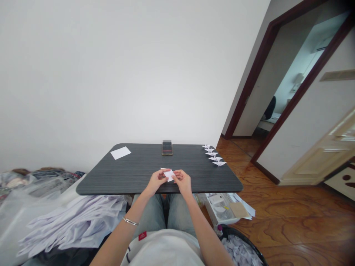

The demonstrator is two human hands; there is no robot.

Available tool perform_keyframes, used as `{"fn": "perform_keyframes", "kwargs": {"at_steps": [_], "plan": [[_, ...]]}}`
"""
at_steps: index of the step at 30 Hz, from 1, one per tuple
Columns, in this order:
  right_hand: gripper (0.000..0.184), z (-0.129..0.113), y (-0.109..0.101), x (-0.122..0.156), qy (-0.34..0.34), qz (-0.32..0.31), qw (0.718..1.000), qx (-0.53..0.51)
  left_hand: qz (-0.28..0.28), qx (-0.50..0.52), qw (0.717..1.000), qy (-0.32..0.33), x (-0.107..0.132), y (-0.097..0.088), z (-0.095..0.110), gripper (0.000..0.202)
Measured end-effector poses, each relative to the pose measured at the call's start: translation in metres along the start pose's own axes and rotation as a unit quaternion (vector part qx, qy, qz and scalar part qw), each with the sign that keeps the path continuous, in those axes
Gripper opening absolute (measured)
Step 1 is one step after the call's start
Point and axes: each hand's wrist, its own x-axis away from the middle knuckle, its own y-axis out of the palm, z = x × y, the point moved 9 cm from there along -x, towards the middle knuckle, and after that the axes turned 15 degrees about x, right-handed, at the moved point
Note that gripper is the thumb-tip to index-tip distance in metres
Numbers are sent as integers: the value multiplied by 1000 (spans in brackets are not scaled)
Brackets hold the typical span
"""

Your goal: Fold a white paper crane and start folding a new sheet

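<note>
Fingers (161,172) of the left hand (155,181) and right hand (183,181) pinched a small folded white paper (169,175) from its two sides, thumbs toward the person. It was held over the near edge of the dark counter (144,159), about midway along; whether it touched the surface could not be told. Folding looked to be the step in hand, the piece being compact already, though its layers were too small to make out. The next move seemed to call for matching the edges, then pressing the crease flat while one hand steadied the paper.

Beyond it, a phone (167,149) stood near the far edge. A flat white sheet (121,152) lay at the far left, and folded paper birds (219,163) lined the right edge. Below, right, sat a white box (227,221).
</note>
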Motion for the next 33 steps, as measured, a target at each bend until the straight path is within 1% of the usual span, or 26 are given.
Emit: {"fn": "perform_keyframes", "kwargs": {"at_steps": [4,7,9,11,14,17,22,27,33], "plan": [[22,2,-1,0,0,4,1000,5,0,-2,1000,-3,-1,-1,-1,43],[26,0,-2,-1,-3,-2,1000,4,8,-3,1000,-3,-1,-2,-1,41],[30,-3,-1,-1,-6,-17,1000,-4,12,-3,1000,-1,-1,-2,0,40],[31,-6,3,0,-6,-48,999,-24,11,-1,1000,-1,0,-1,1,40],[25,-8,9,2,5,-86,994,-74,-8,10,1000,-6,1,5,3,43],[20,-8,9,3,12,-89,990,-112,-18,16,1000,-10,3,7,6,42],[10,-12,14,2,0,-126,986,-108,-2,31,999,-11,1,3,4,33],[15,-15,9,1,-10,-123,984,-125,9,45,999,-10,-1,-2,-1,31],[19,-18,9,2,-26,-121,983,-138,10,55,998,-16,-1,-3,-2,30]]}}
